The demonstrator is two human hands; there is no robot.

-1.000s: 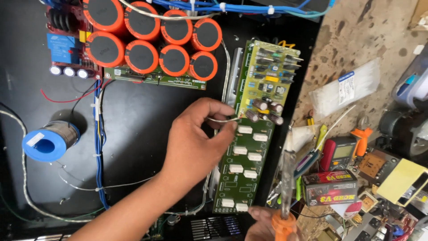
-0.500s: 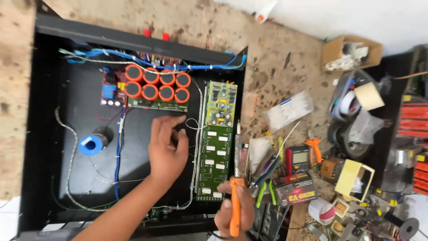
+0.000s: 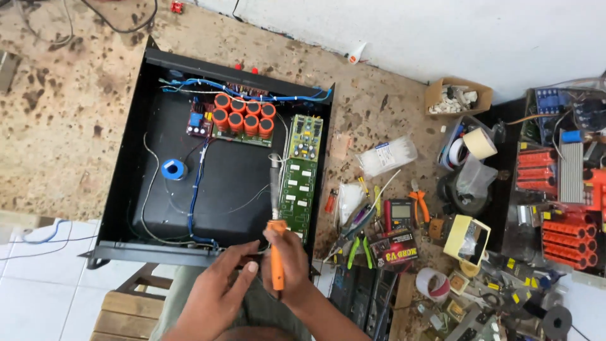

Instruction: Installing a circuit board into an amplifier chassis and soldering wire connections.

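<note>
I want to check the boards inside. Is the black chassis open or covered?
Open: the black chassis has no lid, so the orange capacitors and green board show.

An electronics repair workshop: open amplifier chassis, scattered pliers

The soldering iron has an orange handle and a grey metal shaft. The open chassis is black inside. The capacitors are orange-red with dark tops, on a green circuit board. The toroid coil is blue. The bench is beige with brown spots. The side cutters have orange handles.
</note>
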